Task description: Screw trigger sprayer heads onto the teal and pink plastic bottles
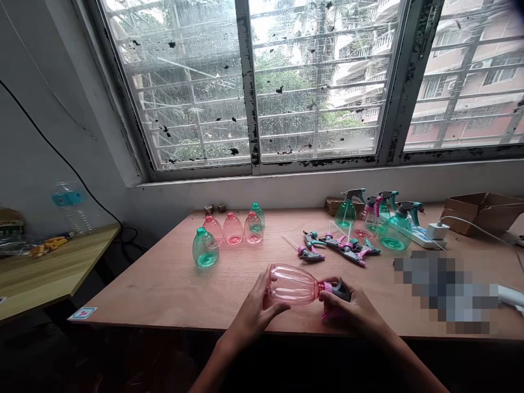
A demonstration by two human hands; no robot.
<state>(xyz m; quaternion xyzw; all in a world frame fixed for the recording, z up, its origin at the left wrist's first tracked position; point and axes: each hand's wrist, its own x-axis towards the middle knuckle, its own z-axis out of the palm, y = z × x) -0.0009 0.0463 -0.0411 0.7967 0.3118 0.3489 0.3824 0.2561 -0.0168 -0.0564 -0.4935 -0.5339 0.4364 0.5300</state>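
A clear pink spray bottle point(292, 284) lies sideways in the air above the table's front edge, its neck pointing right. My left hand point(262, 305) is wrapped around the bottle's base. At the neck, my right hand point(347, 305) grips the black-and-pink spray head point(340, 289), which sits against the bottle's mouth; whether it is screwed tight I cannot tell. Behind the bottle lies a pile of loose spray heads point(347, 248) in black, pink and teal, some with dip tubes. Left of it stand open bottles, among them a green one point(206, 251) and a pink one point(233, 229).
Several bottles with spray heads, including a green one point(395, 232), stand at the back right. Near them are a power strip point(423, 238) with a white plug point(436, 231) and a cardboard box point(478, 210). A pixelated patch covers something at the right. A wooden side table point(53, 267) stands left.
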